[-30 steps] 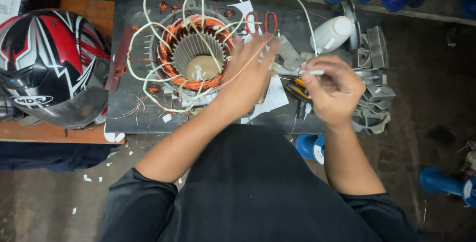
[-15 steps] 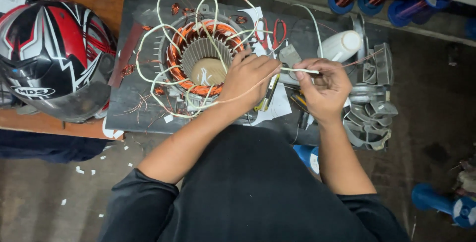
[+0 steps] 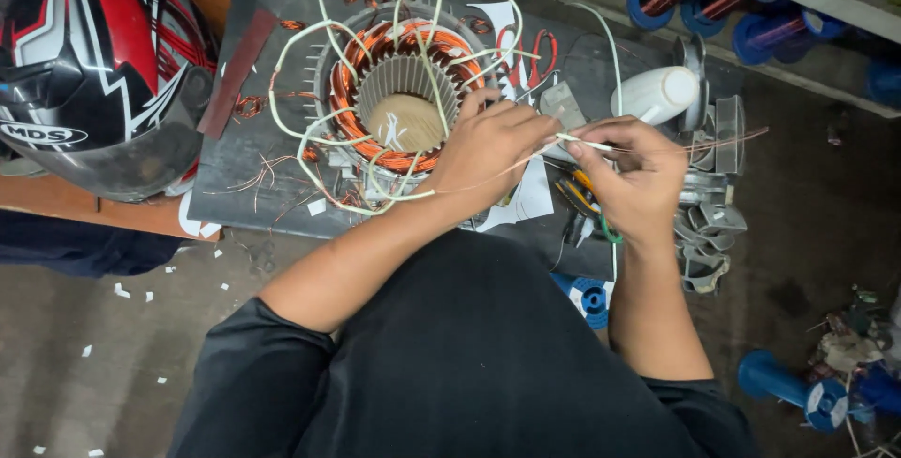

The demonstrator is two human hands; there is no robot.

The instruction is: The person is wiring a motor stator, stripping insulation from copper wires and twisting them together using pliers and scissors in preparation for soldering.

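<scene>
While both hands' fingers pinch the thin sleeved wire [image 3: 587, 144], it looks light, springy, kink-prone; best gripped near its end.

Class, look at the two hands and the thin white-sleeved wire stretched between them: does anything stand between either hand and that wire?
Nothing visible does. The left hand and right hand both pinch the thin white-sleeved wire directly, beside the copper-wound motor stator.
</scene>
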